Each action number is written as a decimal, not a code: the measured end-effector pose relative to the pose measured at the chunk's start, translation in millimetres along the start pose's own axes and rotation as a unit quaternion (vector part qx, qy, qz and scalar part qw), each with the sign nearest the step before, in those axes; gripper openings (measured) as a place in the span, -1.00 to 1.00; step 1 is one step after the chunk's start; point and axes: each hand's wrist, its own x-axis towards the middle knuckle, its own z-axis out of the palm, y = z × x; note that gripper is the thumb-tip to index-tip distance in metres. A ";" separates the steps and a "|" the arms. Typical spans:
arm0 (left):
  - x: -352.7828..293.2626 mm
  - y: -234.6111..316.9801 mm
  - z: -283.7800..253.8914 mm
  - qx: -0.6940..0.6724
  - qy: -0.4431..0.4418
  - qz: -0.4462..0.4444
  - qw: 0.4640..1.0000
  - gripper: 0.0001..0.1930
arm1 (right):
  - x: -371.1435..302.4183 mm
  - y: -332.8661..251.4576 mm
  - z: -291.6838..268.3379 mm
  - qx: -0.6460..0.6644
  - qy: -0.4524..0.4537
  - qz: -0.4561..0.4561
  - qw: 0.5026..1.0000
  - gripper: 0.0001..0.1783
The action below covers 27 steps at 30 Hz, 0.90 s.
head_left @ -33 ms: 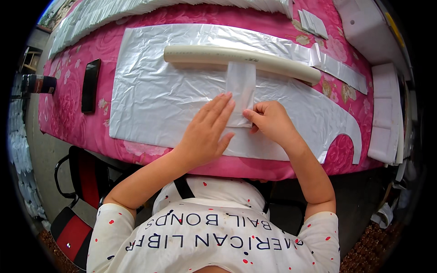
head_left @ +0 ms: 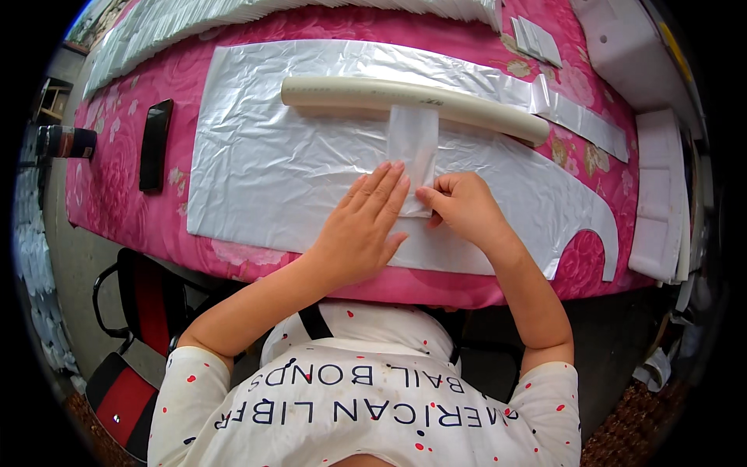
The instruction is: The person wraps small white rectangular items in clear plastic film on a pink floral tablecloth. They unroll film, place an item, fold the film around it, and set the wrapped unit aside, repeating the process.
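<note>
A narrow, translucent white plastic strip (head_left: 412, 148) lies on a large sheet of silvery white plastic film (head_left: 257, 179), its far end against a long cream tube (head_left: 358, 91). My left hand (head_left: 362, 222) is laid flat with fingers stretched out, its fingertips over the strip's left edge. With thumb and forefinger, my right hand (head_left: 459, 204) pinches the near right edge of the same strip. The cream tube rests across the film beyond both hands. Part of the strip's left side is hidden under my left fingers.
A black phone (head_left: 156, 145) lies on the pink floral tablecloth (head_left: 117, 187) at left, near a dark cylinder (head_left: 67, 143). Folded white stacks (head_left: 233, 17) line the far edge. White foam blocks (head_left: 657, 187) stand at right. Red-and-black chairs (head_left: 144, 300) are at lower left.
My left hand has slid slightly to the right over the strip. My right hand keeps its pinch in about the same place.
</note>
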 end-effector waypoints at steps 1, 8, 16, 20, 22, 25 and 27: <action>-0.3 3.4 5.9 0.038 -0.043 0.004 0.998 -0.31 | 0.5 -0.2 0.5 -0.004 0.002 0.000 1.000 -0.72; -2.1 4.8 18.7 0.075 -0.068 -0.026 0.995 -0.28 | -14.6 7.9 15.3 -0.220 0.197 -0.197 0.935 -0.54; 10.5 2.7 10.9 0.053 0.017 0.000 0.998 -0.35 | 10.3 28.8 -6.8 -0.348 0.087 -0.447 0.820 -0.37; 17.6 -5.7 13.9 0.130 0.027 0.029 0.991 -0.45 | 14.0 19.8 -17.1 -0.312 0.072 -0.453 0.832 -0.45; 20.2 -10.7 14.6 0.162 0.037 0.058 0.984 -0.52 | 17.6 22.1 -18.7 -0.305 0.076 -0.471 0.824 -0.50; 16.5 -11.4 3.5 0.102 0.025 0.097 0.990 -0.59 | 17.3 27.4 -15.3 -0.287 0.091 -0.489 0.819 -0.59; 0.8 -12.8 4.9 0.099 0.033 0.149 0.983 -0.58 | 12.6 36.2 -7.4 -0.296 0.103 -0.529 0.788 -0.63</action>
